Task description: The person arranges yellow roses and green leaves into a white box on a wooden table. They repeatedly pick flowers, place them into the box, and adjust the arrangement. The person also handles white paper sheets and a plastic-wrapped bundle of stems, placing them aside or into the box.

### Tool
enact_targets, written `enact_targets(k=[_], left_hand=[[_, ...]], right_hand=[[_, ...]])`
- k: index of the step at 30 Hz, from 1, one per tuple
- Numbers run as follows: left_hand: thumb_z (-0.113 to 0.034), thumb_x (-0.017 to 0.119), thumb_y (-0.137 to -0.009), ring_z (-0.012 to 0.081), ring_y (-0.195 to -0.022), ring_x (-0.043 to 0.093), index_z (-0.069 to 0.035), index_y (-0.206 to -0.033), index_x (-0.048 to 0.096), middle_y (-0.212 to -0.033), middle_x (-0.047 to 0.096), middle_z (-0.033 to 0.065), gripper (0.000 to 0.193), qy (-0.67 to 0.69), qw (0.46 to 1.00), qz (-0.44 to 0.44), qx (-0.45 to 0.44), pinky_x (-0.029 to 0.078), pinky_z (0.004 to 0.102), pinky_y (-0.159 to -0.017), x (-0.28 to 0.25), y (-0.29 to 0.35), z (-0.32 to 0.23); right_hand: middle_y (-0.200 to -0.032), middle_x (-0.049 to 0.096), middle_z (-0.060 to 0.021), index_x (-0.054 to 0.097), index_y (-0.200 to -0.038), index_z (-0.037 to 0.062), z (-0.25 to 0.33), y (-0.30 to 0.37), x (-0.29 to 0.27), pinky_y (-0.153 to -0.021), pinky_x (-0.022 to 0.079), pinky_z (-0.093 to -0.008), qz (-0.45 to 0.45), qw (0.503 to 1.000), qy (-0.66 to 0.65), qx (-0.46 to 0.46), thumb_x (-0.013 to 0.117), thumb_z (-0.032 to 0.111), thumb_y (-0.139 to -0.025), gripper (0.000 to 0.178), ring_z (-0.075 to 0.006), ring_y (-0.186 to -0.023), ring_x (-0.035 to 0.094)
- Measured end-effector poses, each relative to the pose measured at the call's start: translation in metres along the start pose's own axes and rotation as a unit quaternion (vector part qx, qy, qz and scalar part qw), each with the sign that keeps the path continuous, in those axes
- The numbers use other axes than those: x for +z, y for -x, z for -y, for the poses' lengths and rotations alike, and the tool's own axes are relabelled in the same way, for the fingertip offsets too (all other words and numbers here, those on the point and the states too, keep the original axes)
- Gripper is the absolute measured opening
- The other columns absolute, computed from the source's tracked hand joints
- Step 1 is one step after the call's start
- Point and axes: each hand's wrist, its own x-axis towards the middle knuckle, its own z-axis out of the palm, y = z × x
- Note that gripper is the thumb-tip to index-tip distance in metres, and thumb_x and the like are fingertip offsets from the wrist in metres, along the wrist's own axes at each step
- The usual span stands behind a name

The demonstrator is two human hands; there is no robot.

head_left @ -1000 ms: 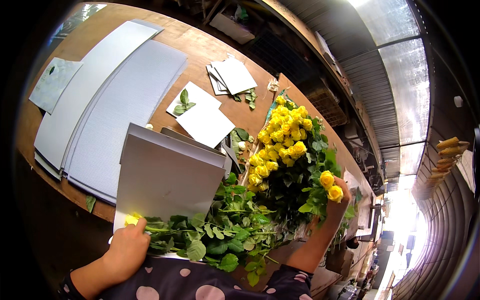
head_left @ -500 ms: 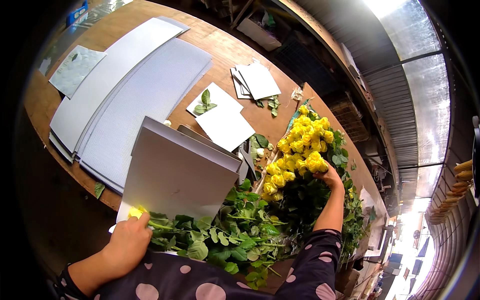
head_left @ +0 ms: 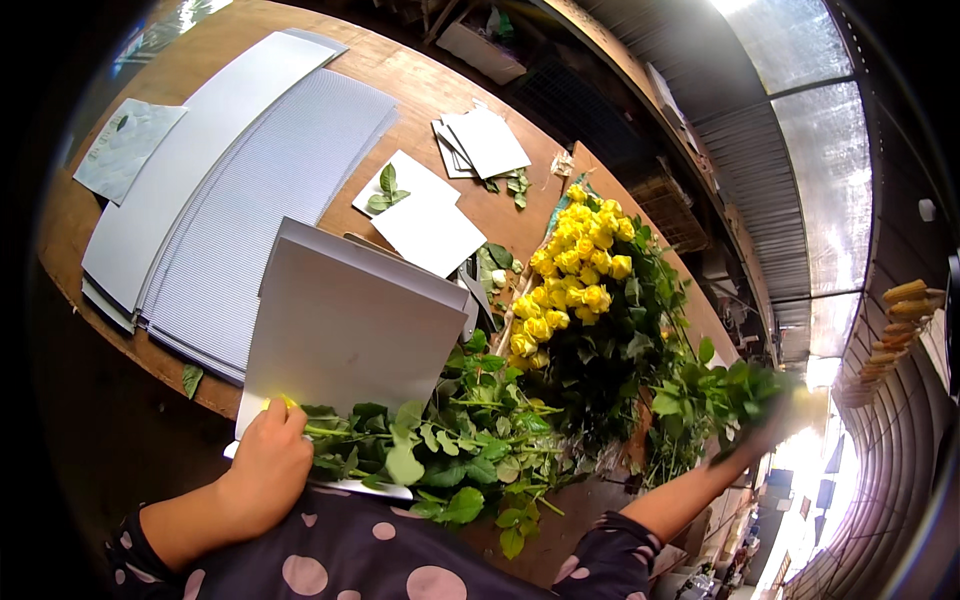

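Observation:
My left hand (head_left: 268, 458) is closed around a yellow rose (head_left: 290, 402) at the lower left corner of an upright white board (head_left: 345, 340). Only a bit of its bloom shows past the fingers. Leafy stems (head_left: 470, 440) lie to the right along the board's foot. Off to the right, my right hand (head_left: 768, 428) is smeared by motion, with a leafy rose stem (head_left: 725, 388) in its grip; the bloom end is too blurred to make out. Between the hands lies a big bunch of yellow roses (head_left: 575, 265), heads pointing away from me.
On the wooden table (head_left: 400, 85) lie stacked corrugated sheets (head_left: 270, 190), a printed sheet (head_left: 130, 150), and white cards (head_left: 430, 232) with a leaf on them. More cards (head_left: 487, 142) sit behind. A dark metal tool (head_left: 478, 290) rests beside the board. Shelving (head_left: 600, 110) runs behind.
My right hand has left the yellow blooms and swung right, drawing a leafy stem along. My left hand stays at the board's corner. The whole view has shifted slightly.

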Motion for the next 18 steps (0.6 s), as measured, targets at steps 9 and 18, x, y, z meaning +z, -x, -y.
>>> enact_targets(k=[9,18], left_hand=[[-0.013,0.054,-0.062,0.0238,-0.077,0.046,-0.003,-0.066,0.063,-0.073,0.051,0.0114,0.014,-0.044,0.998,0.002,0.044,0.042,0.0283,-0.064,0.004,0.001,0.002],[-0.015,0.050,-0.073,0.0338,-0.084,0.054,0.002,-0.086,0.065,-0.087,0.059,0.0231,0.026,-0.031,0.991,0.123,0.050,0.045,0.0384,-0.061,0.003,0.000,-0.007]], right_hand=[[-0.106,0.055,-0.0118,0.048,-0.113,-0.0030,0.142,0.045,0.022,-0.084,0.041,-0.0311,0.029,0.898,0.352,-0.262,0.065,0.024,-0.078,0.048,-0.0215,-0.091,0.053],[-0.089,0.059,-0.0210,0.050,-0.100,0.0017,0.101,0.357,0.255,-0.068,0.046,-0.0371,0.662,0.709,0.241,0.025,0.068,0.016,-0.070,0.038,-0.0357,-0.084,0.058]])
